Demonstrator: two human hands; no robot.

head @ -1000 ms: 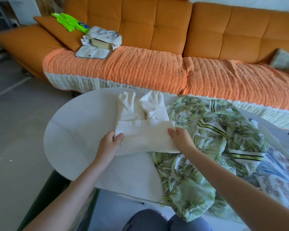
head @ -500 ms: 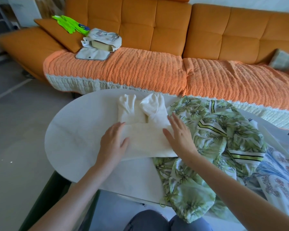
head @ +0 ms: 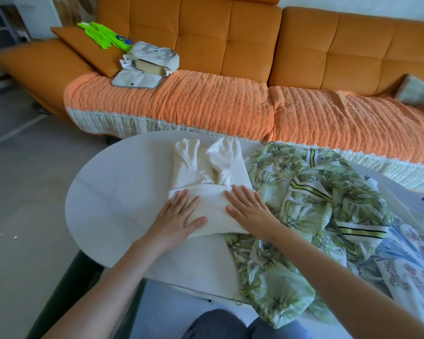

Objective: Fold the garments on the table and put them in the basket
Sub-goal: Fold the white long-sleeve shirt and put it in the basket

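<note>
A cream knitted garment lies partly folded on the white oval table, its near part doubled over the rest. My left hand presses flat on the left of that fold, fingers straight. My right hand lies flat on the right of it. To the right a green leaf-print garment sprawls in a heap and hangs over the near table edge. A blue and pink floral cloth lies at the far right. No basket is in view.
An orange sofa with an orange textured throw runs along the far side of the table. On it sit a pale bag and bright green gloves. Grey floor lies to the left. My knees show below the table.
Both hands let go of the cream garment's near edge after laying it forward, then slid onto the fold and flattened out on it.
</note>
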